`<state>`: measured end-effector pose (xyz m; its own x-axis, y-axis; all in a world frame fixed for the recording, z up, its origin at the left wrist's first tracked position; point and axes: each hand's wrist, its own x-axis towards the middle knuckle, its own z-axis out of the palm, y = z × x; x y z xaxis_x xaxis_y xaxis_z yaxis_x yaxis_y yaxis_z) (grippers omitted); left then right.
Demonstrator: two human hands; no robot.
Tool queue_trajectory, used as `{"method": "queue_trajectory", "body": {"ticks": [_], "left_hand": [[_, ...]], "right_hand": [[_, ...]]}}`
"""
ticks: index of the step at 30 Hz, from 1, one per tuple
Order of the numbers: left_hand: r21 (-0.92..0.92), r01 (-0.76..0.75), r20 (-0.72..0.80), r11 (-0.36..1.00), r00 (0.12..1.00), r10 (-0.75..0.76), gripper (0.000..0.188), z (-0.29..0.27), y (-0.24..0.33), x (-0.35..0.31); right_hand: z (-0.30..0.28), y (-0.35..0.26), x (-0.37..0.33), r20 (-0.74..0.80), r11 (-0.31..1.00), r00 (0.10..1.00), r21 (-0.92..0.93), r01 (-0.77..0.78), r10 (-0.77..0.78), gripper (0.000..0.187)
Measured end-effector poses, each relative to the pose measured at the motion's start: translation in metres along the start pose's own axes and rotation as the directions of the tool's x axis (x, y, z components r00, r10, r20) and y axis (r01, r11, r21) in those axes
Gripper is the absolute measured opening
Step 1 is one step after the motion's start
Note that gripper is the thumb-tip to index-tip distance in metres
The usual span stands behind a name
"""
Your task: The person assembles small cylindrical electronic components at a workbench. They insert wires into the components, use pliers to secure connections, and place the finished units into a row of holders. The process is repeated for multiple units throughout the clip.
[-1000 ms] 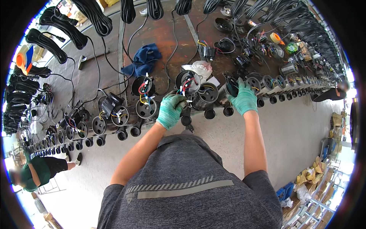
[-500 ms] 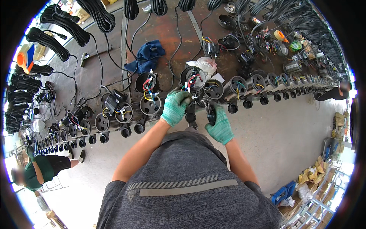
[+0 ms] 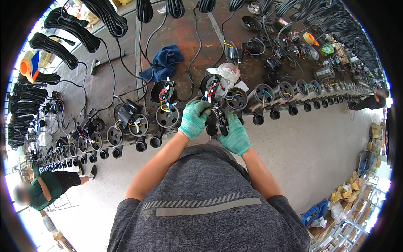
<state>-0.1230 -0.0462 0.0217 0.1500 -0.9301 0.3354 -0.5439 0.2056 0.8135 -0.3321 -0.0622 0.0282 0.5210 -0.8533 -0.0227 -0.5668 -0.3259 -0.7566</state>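
Both my hands wear green gloves and are close together at the bench's near edge. In my right hand (image 3: pixel 236 135) is a pair of pliers (image 3: pixel 223 127) with dark handles, their metal head pointing up toward the wires. My left hand (image 3: pixel 194 120) is closed, fingertips pinched beside the pliers' head; what lies between them is too small to make out, possibly a wire end. Just beyond the hands sits a round black housing (image 3: pixel 204 86) with red and other wires and white connectors. Another open housing (image 3: pixel 236 99) stands to its right, and a wired one (image 3: pixel 167 116) to the left.
A long row of cylindrical housings (image 3: pixel 115 135) lines the bench edge on both sides. Coiled black cables (image 3: pixel 110 19) hang along the far side. A blue cloth (image 3: pixel 164 63) and a clear plastic bag (image 3: pixel 226 74) lie on the bench. One person (image 3: pixel 44 188) stands far left, another (image 3: pixel 366 102) far right.
My right hand has moved left and slightly inward, bringing the pliers' head next to my left fingertips. The left hand has barely moved.
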Motion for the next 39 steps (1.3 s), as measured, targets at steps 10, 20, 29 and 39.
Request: {"method": "queue_trajectory", "body": {"ticks": [10, 20, 29, 39], "left_hand": [[-0.126, 0.189, 0.114, 0.974, 0.978, -0.175, 0.023, -0.002, -0.010, -0.005], [0.009, 0.053, 0.066, 0.999, 0.996, -0.054, 0.018, 0.003, -0.007, -0.002], [-0.029, 0.010, 0.045, 1.000, 0.999, -0.008, 0.019, 0.002, -0.001, -0.002], [-0.005, -0.117, 0.069, 0.993, 0.991, 0.117, 0.021, -0.004, -0.008, -0.002]], "right_hand": [[0.002, -0.020, 0.011, 0.132, 0.989, 0.980, -0.018, -0.145, 0.146, 0.061], [-0.056, -0.044, 0.004, 0.232, 0.989, 0.969, 0.097, -0.109, 0.084, 0.084], [-0.141, 0.011, 0.052, -0.295, 0.855, 0.941, -0.433, -0.285, 0.165, 0.082], [-0.092, 0.019, 0.085, -0.045, 0.841, 0.927, -0.438, 0.317, -0.372, 0.032]]}}
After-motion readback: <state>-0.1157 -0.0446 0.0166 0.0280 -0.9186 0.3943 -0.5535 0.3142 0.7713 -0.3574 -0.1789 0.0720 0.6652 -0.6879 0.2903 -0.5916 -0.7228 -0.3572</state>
